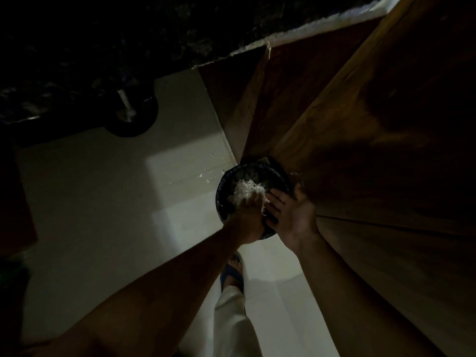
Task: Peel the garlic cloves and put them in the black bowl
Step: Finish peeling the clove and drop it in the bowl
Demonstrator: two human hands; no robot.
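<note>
White papery garlic skins [246, 193] are clutched in the left hand [248, 220] over a black lined bin [226, 184] standing on the floor at the wooden cabinet's corner, apparently for dumping, while the right hand [291, 215] is spread flat alongside; neither cloves nor black bowl are visible.

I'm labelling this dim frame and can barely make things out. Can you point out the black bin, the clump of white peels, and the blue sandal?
black bin [226, 184], head view, on its left rim.
white peels [246, 190], head view, middle of the pale clump.
blue sandal [230, 275], head view, on its strap.
</note>
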